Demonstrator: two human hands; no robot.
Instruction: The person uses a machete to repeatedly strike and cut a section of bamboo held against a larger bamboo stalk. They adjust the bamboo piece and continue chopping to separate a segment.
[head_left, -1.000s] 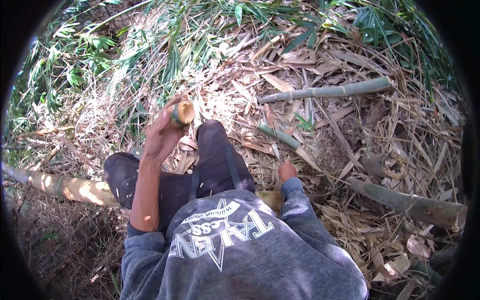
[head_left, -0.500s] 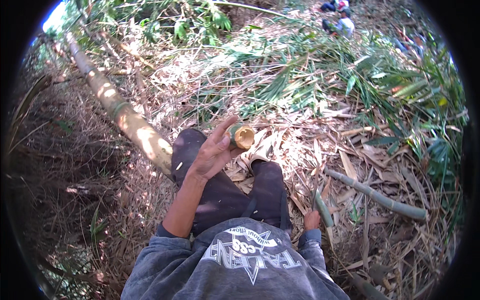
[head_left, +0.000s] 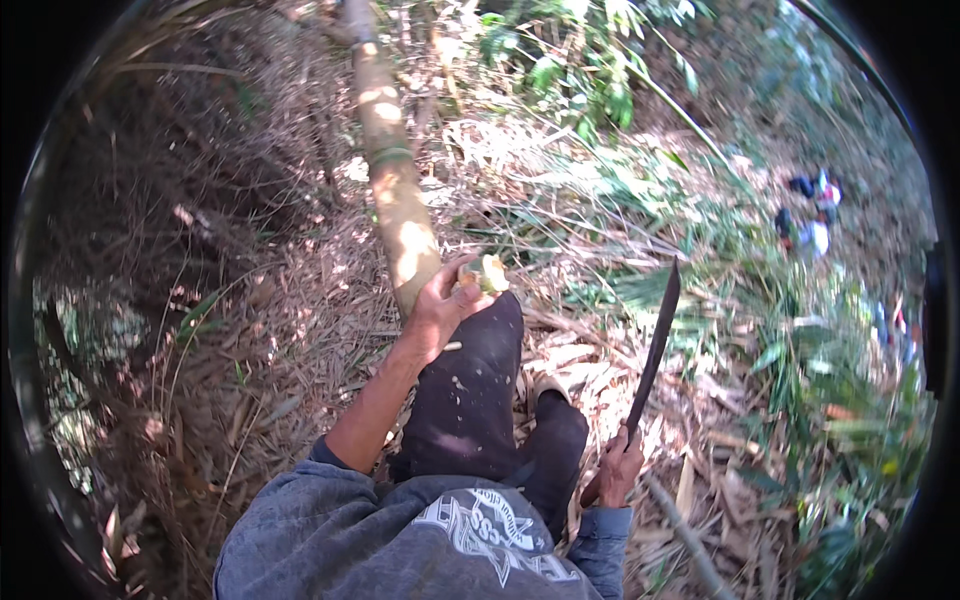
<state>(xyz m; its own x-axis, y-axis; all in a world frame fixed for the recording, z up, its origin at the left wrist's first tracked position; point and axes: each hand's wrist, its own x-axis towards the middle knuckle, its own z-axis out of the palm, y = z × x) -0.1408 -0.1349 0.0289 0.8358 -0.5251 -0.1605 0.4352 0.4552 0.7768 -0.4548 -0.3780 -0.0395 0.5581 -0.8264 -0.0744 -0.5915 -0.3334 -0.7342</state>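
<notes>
My left hand [head_left: 440, 308] is closed around a short bamboo piece [head_left: 487, 274] above my knee, its pale cut end facing up and away from me. Most of the piece is hidden by my fingers. On the right, my right hand [head_left: 618, 468] grips a machete [head_left: 655, 348] by its handle. The long dark blade points up and forward, apart from the bamboo piece. My legs in dark trousers [head_left: 468, 390] lie between the hands, with small pale chips on them.
A thick bamboo pole [head_left: 397, 190] runs from my left knee to the far left. Dry leaves [head_left: 300, 370] cover the ground. A thinner bamboo length [head_left: 690, 540] lies at the lower right. Cut green foliage [head_left: 640, 285] spreads ahead, and people [head_left: 812, 225] sit far right.
The view has swung left. The machete has come up in my right hand, its blade now raised. My left hand's fingers, partly stretched before, have closed around the bamboo piece.
</notes>
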